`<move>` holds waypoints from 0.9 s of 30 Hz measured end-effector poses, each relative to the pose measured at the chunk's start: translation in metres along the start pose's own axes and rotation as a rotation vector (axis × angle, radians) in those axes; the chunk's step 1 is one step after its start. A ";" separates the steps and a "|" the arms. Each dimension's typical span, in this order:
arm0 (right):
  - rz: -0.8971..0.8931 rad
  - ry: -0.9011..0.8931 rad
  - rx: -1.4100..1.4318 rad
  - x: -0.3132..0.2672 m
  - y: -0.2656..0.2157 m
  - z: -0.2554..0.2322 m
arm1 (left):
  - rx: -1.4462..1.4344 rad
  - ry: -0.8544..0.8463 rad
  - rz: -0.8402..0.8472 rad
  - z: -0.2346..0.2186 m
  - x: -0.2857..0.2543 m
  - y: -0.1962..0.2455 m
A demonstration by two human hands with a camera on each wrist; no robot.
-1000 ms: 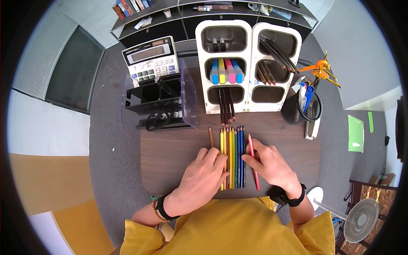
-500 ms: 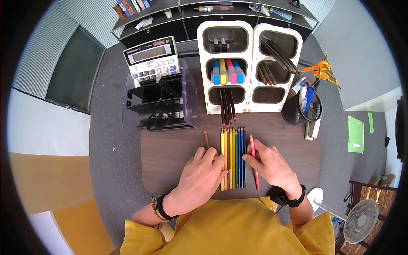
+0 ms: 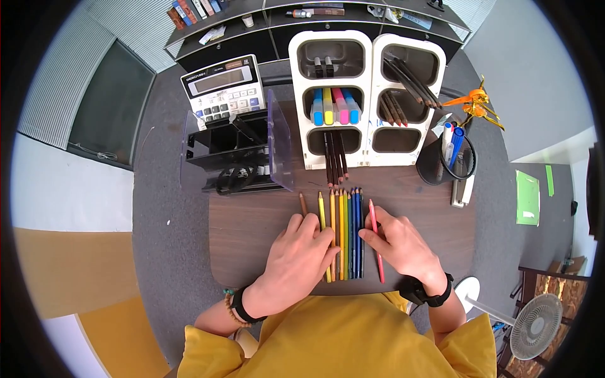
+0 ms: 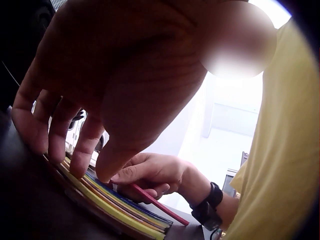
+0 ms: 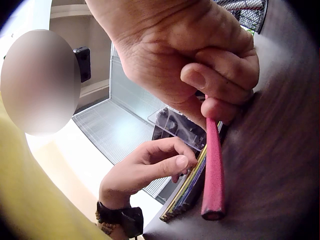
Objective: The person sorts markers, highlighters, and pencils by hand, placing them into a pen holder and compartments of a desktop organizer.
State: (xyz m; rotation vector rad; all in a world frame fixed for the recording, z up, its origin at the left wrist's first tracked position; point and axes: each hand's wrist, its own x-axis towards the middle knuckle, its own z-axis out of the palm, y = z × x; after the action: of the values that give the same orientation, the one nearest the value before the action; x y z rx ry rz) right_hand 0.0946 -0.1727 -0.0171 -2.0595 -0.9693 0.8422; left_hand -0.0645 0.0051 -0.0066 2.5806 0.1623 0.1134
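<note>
A row of coloured pencils (image 3: 345, 236) lies side by side on the dark wooden board. At its left edge a bright yellow pencil (image 3: 322, 211) slants, its tip apart from the others. My left hand (image 3: 297, 252) lies over the row's left side, its bent fingers spread and fingertips touching the pencils; a brown pencil (image 3: 303, 203) sticks out beyond them, its lower part hidden. My right hand (image 3: 403, 244) pinches a pinkish-red pencil (image 3: 380, 261) just right of the row. In the right wrist view the fingers curl round this red pencil (image 5: 213, 175), blunt end toward the camera.
Behind the board (image 3: 252, 220) stands a white organizer (image 3: 368, 94) with highlighters and dark pencils, some jutting toward the row. At the left are a calculator (image 3: 224, 85) and a clear-sided black holder (image 3: 280, 145). A mesh pen cup (image 3: 432, 165) and a stapler (image 3: 464, 192) stand right.
The yellow pencil's tip has swung left, away from the row. The brown pencil has shifted left along with my left fingers. My right hand and the red pencil have hardly moved.
</note>
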 end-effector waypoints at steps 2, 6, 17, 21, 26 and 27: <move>0.006 -0.006 -0.006 0.000 -0.001 -0.001 | 0.012 0.002 -0.006 0.002 0.003 0.000; 0.025 -0.019 0.006 0.000 -0.002 -0.002 | 0.050 -0.002 -0.018 0.005 0.005 -0.002; 0.003 -0.010 0.002 0.000 0.001 -0.001 | 0.141 0.017 -0.072 0.012 0.012 -0.001; -0.008 -0.011 -0.009 0.000 0.002 0.000 | 0.183 0.041 -0.041 0.018 0.013 -0.004; -0.015 -0.003 -0.008 0.000 0.004 0.001 | 0.200 0.077 -0.033 0.027 0.017 -0.010; -0.016 0.000 -0.014 -0.001 0.005 0.001 | 0.193 0.098 -0.041 0.028 0.018 -0.010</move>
State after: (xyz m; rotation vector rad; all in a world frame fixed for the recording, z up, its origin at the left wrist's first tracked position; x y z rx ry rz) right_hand 0.0952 -0.1752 -0.0210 -2.0608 -0.9934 0.8294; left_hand -0.0447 0.0017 -0.0345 2.7632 0.2744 0.2196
